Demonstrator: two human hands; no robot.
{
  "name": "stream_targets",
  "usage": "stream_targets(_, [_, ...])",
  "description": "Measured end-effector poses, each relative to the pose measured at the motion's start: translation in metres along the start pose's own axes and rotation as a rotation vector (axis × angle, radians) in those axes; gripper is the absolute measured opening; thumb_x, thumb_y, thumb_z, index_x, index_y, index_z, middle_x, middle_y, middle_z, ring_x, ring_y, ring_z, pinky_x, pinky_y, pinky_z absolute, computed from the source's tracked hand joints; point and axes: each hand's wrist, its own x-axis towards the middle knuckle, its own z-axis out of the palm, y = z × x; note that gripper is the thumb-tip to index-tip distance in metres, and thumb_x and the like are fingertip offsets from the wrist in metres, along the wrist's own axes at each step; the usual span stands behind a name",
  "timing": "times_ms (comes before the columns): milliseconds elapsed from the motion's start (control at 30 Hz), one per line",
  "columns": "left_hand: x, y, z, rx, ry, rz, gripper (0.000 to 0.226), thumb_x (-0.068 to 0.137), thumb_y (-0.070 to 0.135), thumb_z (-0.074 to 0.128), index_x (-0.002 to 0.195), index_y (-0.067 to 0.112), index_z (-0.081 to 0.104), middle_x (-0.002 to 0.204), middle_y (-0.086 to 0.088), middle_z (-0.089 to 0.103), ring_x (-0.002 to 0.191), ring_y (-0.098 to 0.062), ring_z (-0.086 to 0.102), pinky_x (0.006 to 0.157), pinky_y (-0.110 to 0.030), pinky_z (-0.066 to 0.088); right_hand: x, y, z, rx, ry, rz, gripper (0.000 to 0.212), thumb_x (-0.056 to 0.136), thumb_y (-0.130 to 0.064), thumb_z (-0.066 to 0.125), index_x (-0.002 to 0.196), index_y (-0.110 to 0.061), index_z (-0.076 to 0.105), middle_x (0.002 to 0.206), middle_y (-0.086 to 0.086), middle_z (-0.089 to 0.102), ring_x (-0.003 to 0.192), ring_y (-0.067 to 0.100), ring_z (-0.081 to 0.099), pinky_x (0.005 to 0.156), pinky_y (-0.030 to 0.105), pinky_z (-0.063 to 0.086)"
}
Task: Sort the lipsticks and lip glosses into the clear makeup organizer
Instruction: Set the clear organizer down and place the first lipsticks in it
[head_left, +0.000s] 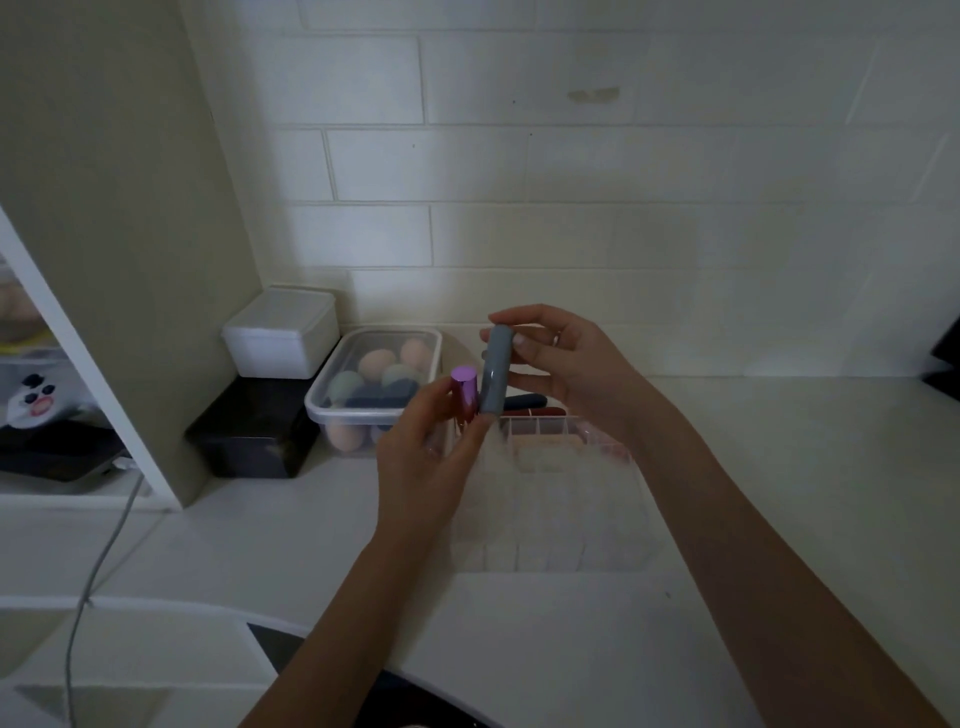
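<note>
Both hands are hovering above the clear makeup organizer (550, 499), which is sitting on the pale countertop (779, 493) near the white tiled wall (519, 171). The left hand (421, 457) is closing its fingers around a purple lipstick (465, 392), holding it upright so that its flat cap end is pointing up toward the camera. The right hand (561, 364) is pinching a grey lipstick tube (494, 376) between thumb and fingertips near its top, and the tube is hanging almost upright, tilting slightly. The two tubes are standing just beside each other (whether they are actually touching cannot be told).

The organizer's grid of compartments is looking mostly bare at the front; at its far edge, behind the hands, a dark tube (527, 401) and a reddish tube (540, 412) are lying on their sides, though whether they are resting in the organizer or just behind it is unclear.

To the left of the organizer a clear plastic tub (363, 384) is holding makeup sponges (376, 364) in peach, green and dark blue. Beside it a white lidded box (280, 332) is sitting on top of a black box (249, 431). A grey cable (98, 561) is trailing down the left side, past a white shelf unit (104, 364) whose contents are too dim to name.
</note>
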Motion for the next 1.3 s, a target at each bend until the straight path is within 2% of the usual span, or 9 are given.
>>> stream_targets(133, [0.002, -0.002, 0.001, -0.032, 0.011, -0.033, 0.041, 0.075, 0.01, 0.075, 0.098, 0.039, 0.058, 0.09, 0.018, 0.067, 0.086, 0.001, 0.063, 0.081, -0.015, 0.05, 0.002, 0.002, 0.012, 0.025, 0.032, 0.042, 0.015, 0.093, -0.004, 0.051, 0.102, -0.011, 0.063, 0.111, 0.019, 0.06, 0.105, 0.033, 0.06, 0.09, 0.041, 0.054])
stream_targets(267, [0.003, -0.005, 0.001, -0.062, 0.0, -0.057, 0.041, 0.071, 0.009, 0.079, 0.103, 0.026, 0.059, 0.095, 0.013, 0.068, 0.087, -0.002, 0.065, 0.08, -0.017, 0.051, 0.003, 0.005, 0.017, -0.024, 0.056, 0.019, 0.017, 0.088, 0.001, 0.058, 0.094, -0.014, 0.062, 0.09, 0.008, 0.06, 0.098, 0.033, 0.061, 0.09, 0.048, 0.053])
stream_targets(467, [0.005, -0.006, 0.002, -0.09, -0.018, -0.084, 0.041, 0.069, 0.011, 0.08, 0.105, 0.02, 0.061, 0.096, 0.011, 0.069, 0.089, -0.004, 0.066, 0.082, -0.017, 0.052, 0.001, 0.001, 0.011, -0.02, 0.029, 0.025, 0.016, 0.09, -0.002, 0.055, 0.103, -0.01, 0.06, 0.108, 0.019, 0.063, 0.101, 0.026, 0.062, 0.085, 0.039, 0.057])
stream_targets(633, [0.003, -0.004, -0.001, -0.057, -0.018, -0.071, 0.047, 0.072, 0.009, 0.078, 0.1, 0.039, 0.056, 0.096, 0.017, 0.066, 0.09, 0.002, 0.063, 0.079, -0.008, 0.048, -0.002, -0.016, 0.009, -0.28, 0.083, -0.089, 0.019, 0.082, 0.006, 0.063, 0.097, -0.005, 0.063, 0.102, 0.019, 0.067, 0.093, 0.028, 0.066, 0.075, 0.031, 0.06])
stream_targets(767, [-0.003, -0.001, -0.008, -0.03, 0.016, 0.008, 0.035, 0.078, 0.005, 0.053, 0.11, 0.018, 0.06, 0.101, 0.014, 0.065, 0.097, 0.005, 0.061, 0.08, -0.006, 0.046, -0.004, -0.025, 0.012, -0.531, 0.032, -0.128, 0.021, 0.076, 0.002, 0.072, 0.095, -0.003, 0.064, 0.097, 0.013, 0.07, 0.084, 0.018, 0.066, 0.077, 0.026, 0.058])
stream_targets(933, [0.007, -0.001, -0.025, 0.191, 0.198, 0.088, 0.021, 0.082, 0.003, 0.05, 0.096, 0.01, 0.064, 0.091, 0.007, 0.065, 0.082, 0.008, 0.058, 0.073, 0.001, 0.039, -0.002, -0.018, 0.012, -0.759, -0.081, -0.085, 0.019, 0.072, -0.001, 0.076, 0.086, -0.006, 0.065, 0.084, -0.003, 0.068, 0.079, 0.006, 0.065, 0.079, 0.023, 0.054])
stream_targets(1033, [0.036, 0.001, -0.041, 0.479, -0.006, 0.21, 0.027, 0.082, -0.006, 0.055, 0.102, 0.009, 0.066, 0.099, -0.006, 0.069, 0.088, -0.012, 0.061, 0.078, -0.001, 0.035, -0.003, -0.018, 0.007, -0.804, -0.149, -0.031, 0.013, 0.073, -0.006, 0.077, 0.08, -0.01, 0.067, 0.09, 0.003, 0.071, 0.086, 0.015, 0.069, 0.08, 0.025, 0.054])
stream_targets(1133, [0.074, 0.019, -0.045, 0.588, -0.227, 0.289, 0.026, 0.086, -0.004, 0.054, 0.103, 0.011, 0.067, 0.104, -0.006, 0.07, 0.096, -0.021, 0.063, 0.086, -0.019, 0.039, -0.002, -0.02, -0.002, -0.82, -0.156, 0.015, 0.002, 0.08, -0.017, 0.071, 0.082, -0.018, 0.071, 0.093, -0.001, 0.074, 0.085, 0.013, 0.069, 0.078, 0.022, 0.052])
stream_targets(1300, [0.134, 0.028, -0.006, 0.665, -0.596, 0.346, 0.025, 0.088, 0.004, 0.057, 0.109, 0.013, 0.067, 0.11, -0.004, 0.069, 0.093, -0.009, 0.059, 0.087, -0.019, 0.04, -0.002, -0.019, -0.037, -0.721, 0.297, -0.018, 0.015, 0.093, -0.019, 0.055, 0.092, -0.011, 0.068, 0.089, 0.002, 0.069, 0.072, 0.007, 0.063, 0.058, 0.003, 0.044])
